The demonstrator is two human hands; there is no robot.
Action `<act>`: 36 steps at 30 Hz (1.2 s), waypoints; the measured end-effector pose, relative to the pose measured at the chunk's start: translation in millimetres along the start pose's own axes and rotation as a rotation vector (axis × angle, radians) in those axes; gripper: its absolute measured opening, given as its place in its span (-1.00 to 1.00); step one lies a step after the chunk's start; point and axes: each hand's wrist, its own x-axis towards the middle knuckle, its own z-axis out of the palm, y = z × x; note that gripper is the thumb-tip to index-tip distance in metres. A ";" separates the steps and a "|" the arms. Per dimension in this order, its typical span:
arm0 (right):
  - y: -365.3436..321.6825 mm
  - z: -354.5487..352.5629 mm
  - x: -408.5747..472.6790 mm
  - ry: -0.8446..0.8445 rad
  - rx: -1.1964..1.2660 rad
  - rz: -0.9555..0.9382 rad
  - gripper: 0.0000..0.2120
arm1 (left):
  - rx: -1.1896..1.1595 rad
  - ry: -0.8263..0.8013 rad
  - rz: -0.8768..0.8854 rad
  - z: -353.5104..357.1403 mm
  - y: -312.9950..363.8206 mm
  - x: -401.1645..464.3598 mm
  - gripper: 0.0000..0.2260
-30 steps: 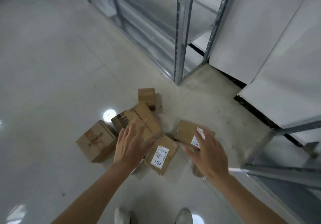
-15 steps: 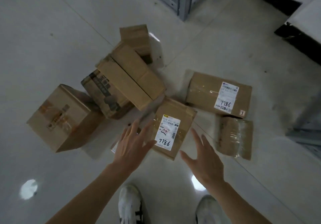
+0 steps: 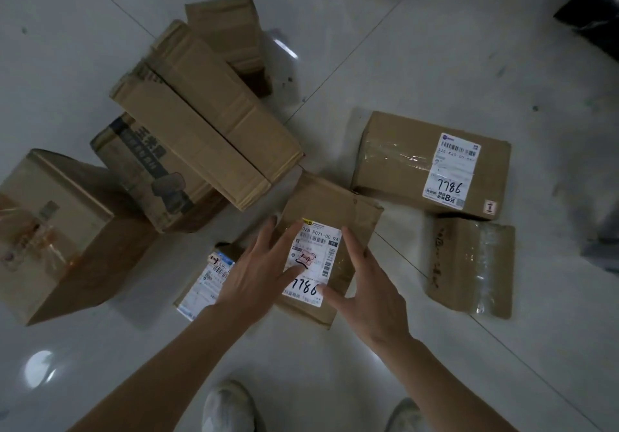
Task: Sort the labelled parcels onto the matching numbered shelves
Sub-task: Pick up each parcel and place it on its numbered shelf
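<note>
Head view: cardboard parcels lie scattered on a pale tiled floor. Both hands are over the middle parcel, whose white label reads 7786. The left hand lies spread, fingers straight, on its left side, thumb on the label; the right hand is spread wide at its right edge, gripping nothing. A second 7786 parcel sits just right and farther off. White shoes show near.

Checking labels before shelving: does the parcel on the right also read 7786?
Yes, the right parcel bears a white label handwritten 7786, like the one under the hands.
</note>
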 end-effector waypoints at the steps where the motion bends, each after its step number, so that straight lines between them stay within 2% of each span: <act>1: 1.0 1.1 0.6 0.005 0.003 -0.002 -0.04 | -0.011 -0.003 0.004 1.5 1.7 1.9 -0.33; 9: -4.7 -13.2 -22.3 0.066 0.066 -0.015 0.00 | -0.009 0.083 0.128 -12.8 28.0 -19.9 -0.25; 13: -21.6 -55.1 -47.3 0.146 0.048 -0.058 0.02 | -0.002 0.103 0.164 -50.1 58.5 -33.9 -0.18; 17: -54.5 -128.0 -82.1 0.256 0.031 -0.093 0.05 | 0.018 0.135 0.245 -111.2 116.0 -50.1 -0.17; 21: -101.3 -236.1 -136.3 0.366 -0.045 -0.104 0.00 | 0.014 0.194 0.349 -196.7 205.2 -70.6 -0.20; 26: -155.9 -393.4 -240.1 0.628 -0.025 -0.126 0.02 | -0.023 0.279 0.570 -325.1 354.9 -120.4 -0.27; 30: -192.2 -509.7 -360.2 0.844 -0.095 -0.120 0.00 | -0.038 0.356 0.812 -406.4 477.1 -189.5 -0.24; 36: -233.6 -633.6 -573.2 1.086 -0.224 0.013 0.00 | -0.034 0.447 1.124 -490.4 643.6 -331.3 -0.29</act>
